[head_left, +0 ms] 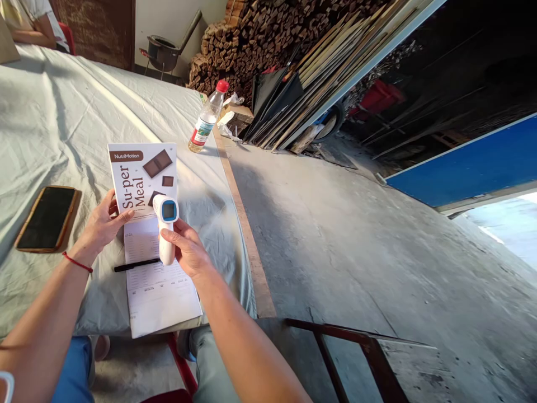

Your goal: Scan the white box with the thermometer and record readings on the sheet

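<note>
My left hand point(104, 221) grips the lower left edge of a white box point(140, 168) marked "NutriMotion Su-per Meal", printed with brown chocolate pieces. In my right hand point(187, 243) is a white infrared thermometer point(166, 246), its small blue-framed screen facing me. The thermometer's head overlaps the lower right corner of the box. Under both hands a printed paper sheet point(168, 302) lies on the table, its front end over the edge. Across the sheet rests a black pen point(136, 265), one end hidden behind the thermometer.
A phone point(47, 218) in a brown case lies left on the cloth-covered table point(84, 112). Near the right edge stands a red-capped bottle point(208, 117). Stacked firewood point(260, 45) and leaning boards point(319, 73) are behind. A person's arm point(33, 33) shows at the far left.
</note>
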Tool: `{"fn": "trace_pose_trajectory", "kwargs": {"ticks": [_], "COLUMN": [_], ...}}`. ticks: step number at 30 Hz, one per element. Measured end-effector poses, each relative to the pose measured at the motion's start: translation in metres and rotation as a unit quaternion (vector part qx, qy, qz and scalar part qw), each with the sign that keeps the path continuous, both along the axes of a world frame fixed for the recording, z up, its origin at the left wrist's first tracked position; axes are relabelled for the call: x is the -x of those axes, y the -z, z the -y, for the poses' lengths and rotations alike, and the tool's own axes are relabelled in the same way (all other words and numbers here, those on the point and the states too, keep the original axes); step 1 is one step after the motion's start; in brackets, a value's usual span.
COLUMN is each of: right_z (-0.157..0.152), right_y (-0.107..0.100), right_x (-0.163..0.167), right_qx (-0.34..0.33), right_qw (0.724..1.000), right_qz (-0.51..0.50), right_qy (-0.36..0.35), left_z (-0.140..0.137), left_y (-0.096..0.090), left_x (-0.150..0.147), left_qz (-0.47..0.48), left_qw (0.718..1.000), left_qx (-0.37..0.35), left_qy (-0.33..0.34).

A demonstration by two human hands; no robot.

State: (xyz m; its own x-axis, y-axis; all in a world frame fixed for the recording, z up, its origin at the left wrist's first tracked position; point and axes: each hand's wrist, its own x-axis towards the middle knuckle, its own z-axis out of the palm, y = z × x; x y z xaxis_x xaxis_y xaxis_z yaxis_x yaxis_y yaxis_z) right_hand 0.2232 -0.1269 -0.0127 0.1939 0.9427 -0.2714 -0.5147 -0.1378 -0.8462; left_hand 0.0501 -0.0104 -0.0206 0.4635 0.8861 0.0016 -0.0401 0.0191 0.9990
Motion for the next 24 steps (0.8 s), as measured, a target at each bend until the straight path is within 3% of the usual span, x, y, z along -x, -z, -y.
{"fn": "trace_pose_trajectory", "kwargs": {"ticks": [8, 16, 19, 21, 24], "right_z": [0.002, 0.007, 0.008, 0.009, 0.014], "right_y": [-0.004, -0.008, -0.012, -0.014, -0.015], "right_x": [-0.006, -0.006, -0.018, -0.035, -0.068], "right_qx": [-0.006, -0.025, -0.032, -0.031, 0.024], "right_qw": [0.997, 0.995, 0.996, 0.990, 0.947], "right_qz": [-0.067, -0.048, 0.020, 0.118, 0.319], "right_qy": [-0.046, -0.085, -0.087, -0.065, -0.034], "left_z": [0.000, 0.002, 0.002, 0.002, 0.000], "left_y": [-0.002, -0.004, -0.002, 0.000, 0.003], "left_x": [0.000, 0.001, 0.001, 0.001, 0.002], "left_qz": [0.000, 0.007, 0.012, 0.004, -0.014], "left_qw": [1.000, 1.000, 1.000, 1.000, 0.999], "left_qx": [0.005, 0.001, 0.004, 0.002, -0.024], "left_qy": [-0.002, -0.007, -0.016, -0.026, -0.031]}}
